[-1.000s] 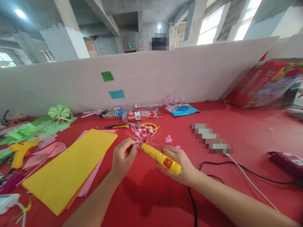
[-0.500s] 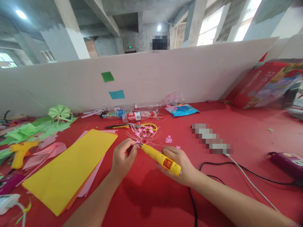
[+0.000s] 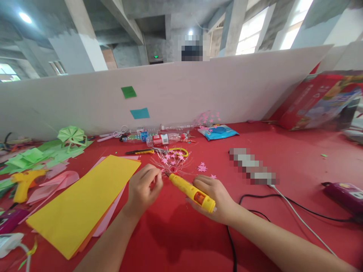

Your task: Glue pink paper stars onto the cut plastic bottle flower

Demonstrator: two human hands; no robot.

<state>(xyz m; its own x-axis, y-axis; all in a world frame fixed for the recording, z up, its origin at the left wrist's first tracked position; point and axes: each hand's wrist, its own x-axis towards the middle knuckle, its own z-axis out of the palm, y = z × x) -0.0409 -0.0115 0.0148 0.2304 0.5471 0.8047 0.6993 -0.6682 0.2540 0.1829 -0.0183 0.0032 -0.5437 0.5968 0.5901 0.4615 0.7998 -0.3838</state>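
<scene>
My right hand (image 3: 214, 194) grips a yellow hot glue gun (image 3: 188, 189), its dark nozzle pointing left and away from me. My left hand (image 3: 145, 185) is closed in a pinch just left of the nozzle, with a small pink paper star (image 3: 162, 170) at its fingertips, partly hidden. Right behind the nozzle sits a cut clear plastic bottle piece (image 3: 183, 166) with its strips fanned out. Several pink stars (image 3: 171, 155) are on those strips. To the right of it, more loose pink stars (image 3: 202, 167) lie in a small pile on the red table (image 3: 181, 241).
Yellow paper sheets (image 3: 85, 200) and a second yellow glue gun (image 3: 25, 183) lie at left. Behind are a utility knife (image 3: 140, 152), yellow-handled scissors (image 3: 181, 152), plastic bottles (image 3: 161, 139) and a blue wipes pack (image 3: 219, 132). A black cord (image 3: 231, 241) runs at right.
My left hand has drawn slightly left, away from the glue gun's nozzle, with the pink star. The right hand and glue gun have barely moved.
</scene>
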